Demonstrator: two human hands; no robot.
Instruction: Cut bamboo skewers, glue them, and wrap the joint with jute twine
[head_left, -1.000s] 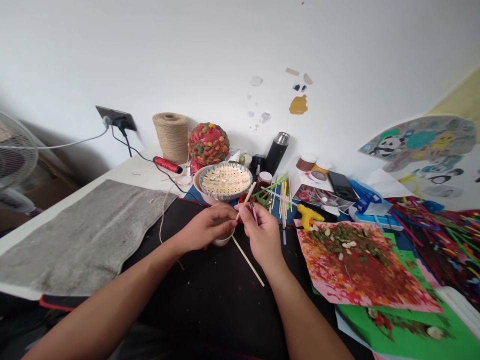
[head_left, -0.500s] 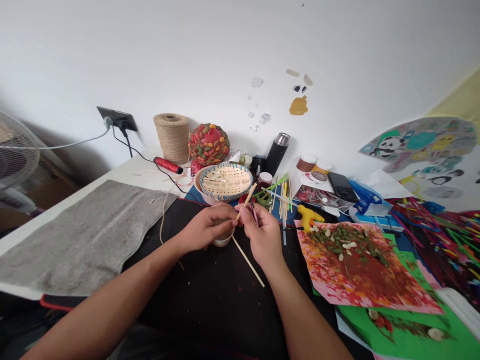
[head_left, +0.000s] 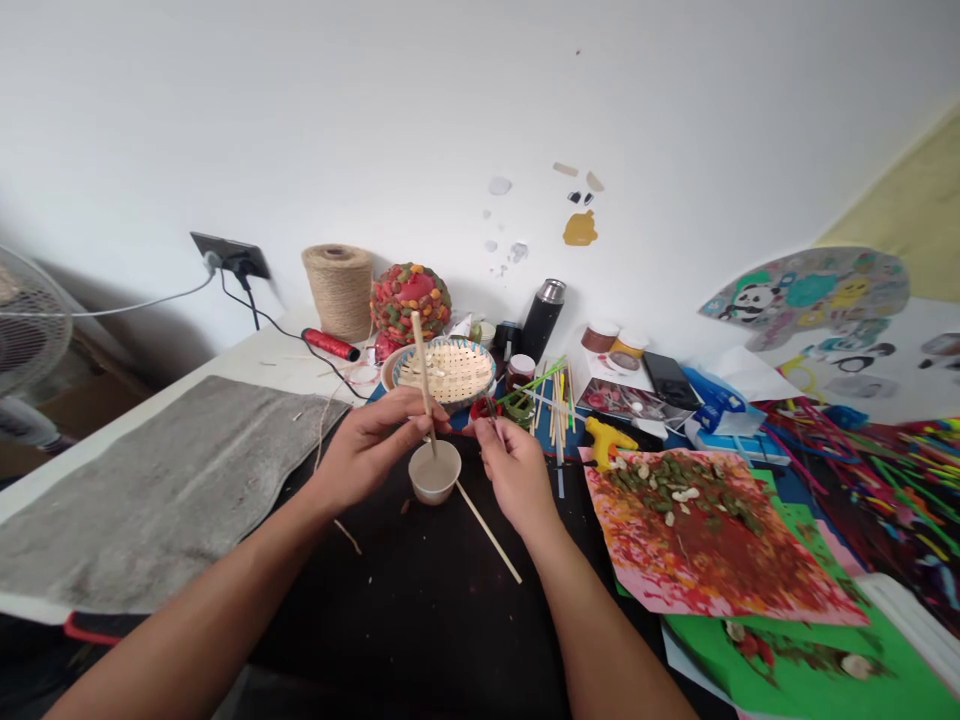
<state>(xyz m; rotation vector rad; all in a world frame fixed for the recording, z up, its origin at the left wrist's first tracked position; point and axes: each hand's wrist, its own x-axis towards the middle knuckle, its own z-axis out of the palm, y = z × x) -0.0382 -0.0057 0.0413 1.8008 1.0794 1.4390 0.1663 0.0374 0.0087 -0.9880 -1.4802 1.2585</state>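
My left hand [head_left: 371,440] pinches a thin wooden stick [head_left: 422,365] that stands almost upright. The stick's lower end reaches the mouth of a small pale cup [head_left: 435,488]; whether it touches the inside I cannot tell. Closed around a slim tool [head_left: 500,428] with a dark tip and a purplish handle, my right hand [head_left: 516,475] is right of the cup; the fingers hide most of the tool. Another stick [head_left: 489,532] lies slanted on the black mat [head_left: 435,610], its upper end by the cup.
Behind the hands are a woven basket [head_left: 480,372], a twine spool [head_left: 339,290], a studded ball [head_left: 390,310] and a black flask [head_left: 541,325]. A yellow glue gun [head_left: 606,440] lies by painted paper [head_left: 720,570] at right. A grey cloth [head_left: 165,490] covers the left.
My hands have moved apart. The stick, earlier slanted between both hands, is now upright in the left over the cup, which shows more. The right hand keeps its tool.
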